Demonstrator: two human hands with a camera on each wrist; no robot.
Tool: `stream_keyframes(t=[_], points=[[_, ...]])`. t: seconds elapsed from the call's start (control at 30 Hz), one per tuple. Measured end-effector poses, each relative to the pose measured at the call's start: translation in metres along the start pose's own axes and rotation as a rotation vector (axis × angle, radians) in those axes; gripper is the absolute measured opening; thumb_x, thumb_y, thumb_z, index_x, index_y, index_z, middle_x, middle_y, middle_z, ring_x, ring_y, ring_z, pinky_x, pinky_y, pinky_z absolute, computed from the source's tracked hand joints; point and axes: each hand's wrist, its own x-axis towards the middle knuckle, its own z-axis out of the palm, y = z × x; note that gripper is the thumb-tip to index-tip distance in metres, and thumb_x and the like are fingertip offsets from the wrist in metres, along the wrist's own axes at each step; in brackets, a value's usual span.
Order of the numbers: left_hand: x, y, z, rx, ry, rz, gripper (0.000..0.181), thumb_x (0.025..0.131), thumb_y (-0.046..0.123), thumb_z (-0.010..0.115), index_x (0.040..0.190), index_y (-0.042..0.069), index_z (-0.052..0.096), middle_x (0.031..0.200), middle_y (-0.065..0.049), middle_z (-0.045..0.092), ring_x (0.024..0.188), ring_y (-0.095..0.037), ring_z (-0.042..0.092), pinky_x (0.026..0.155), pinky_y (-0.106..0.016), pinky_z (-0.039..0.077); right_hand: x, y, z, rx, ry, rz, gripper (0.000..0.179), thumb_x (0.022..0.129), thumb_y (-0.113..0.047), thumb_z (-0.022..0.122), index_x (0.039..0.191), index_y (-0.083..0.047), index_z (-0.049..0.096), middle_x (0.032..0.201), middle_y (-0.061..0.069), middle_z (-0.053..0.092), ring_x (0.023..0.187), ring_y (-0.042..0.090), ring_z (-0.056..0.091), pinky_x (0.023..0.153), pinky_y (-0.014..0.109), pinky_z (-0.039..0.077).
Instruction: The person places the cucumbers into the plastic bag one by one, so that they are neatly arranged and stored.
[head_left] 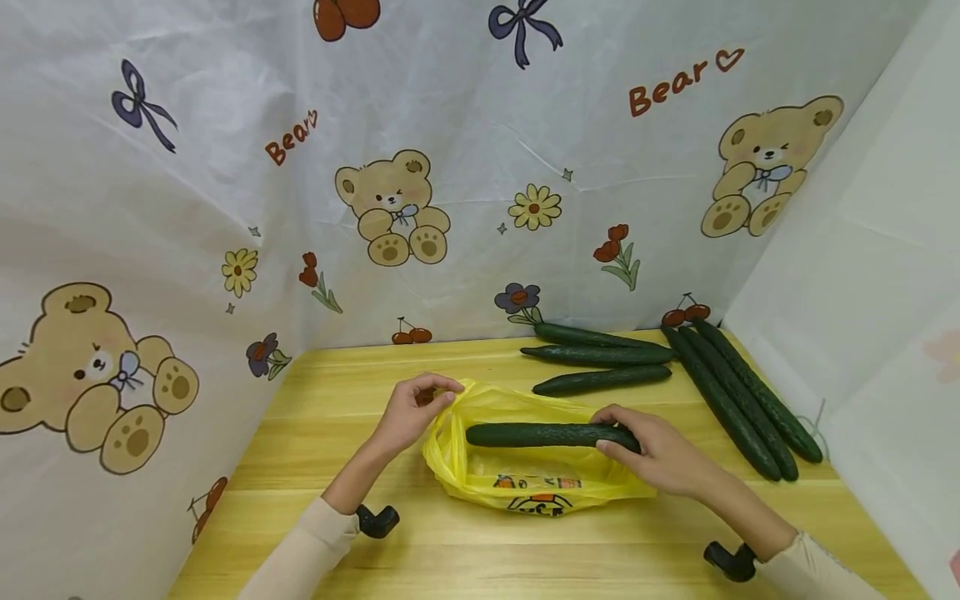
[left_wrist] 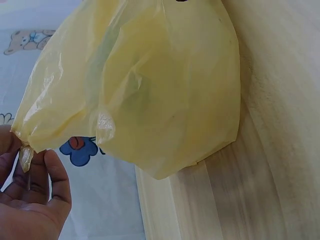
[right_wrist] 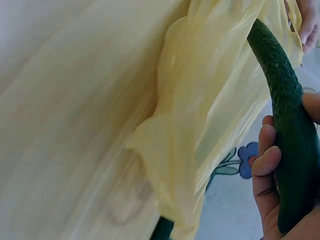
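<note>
A yellow plastic bag (head_left: 540, 492) with a printed front lies on the table, its mouth spread open. My left hand (head_left: 408, 412) pinches the bag's rim at its left end; in the left wrist view a twist of the yellow plastic (left_wrist: 26, 157) shows between thumb and fingers. My right hand (head_left: 660, 450) grips one end of a dark green cucumber (head_left: 532, 434), which lies level across the bag's mouth. In the right wrist view the cucumber (right_wrist: 285, 95) sits between thumb and curled fingers, its far tip overlapping the bag (right_wrist: 200, 75).
Behind the bag, three cucumbers (head_left: 600, 357) lie sideways on the wooden table (head_left: 465, 558). Three longer cucumbers (head_left: 742, 400) lie side by side at the right. A bear-print curtain (head_left: 480, 125) stands behind, and a white panel (head_left: 877, 317) on the right.
</note>
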Motion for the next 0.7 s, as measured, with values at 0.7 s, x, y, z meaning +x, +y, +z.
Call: stream_keyframes(t=[0.7], points=[[0.001,0.028,-0.011,-0.023,0.075,0.082,0.018,0.107,0.017,0.068,0.120,0.012,0.080,0.120,-0.015,0.074,0.081,-0.010,0.056,0.072,-0.022,0.048,0.023,0.003,0.018,-0.176,-0.107,-0.112,0.035,0.109,-0.033,0.065,0.137,-0.013,0.068,0.133,0.003,0.075,0.117,0.027,0.074,0.097,0.051,0.060]])
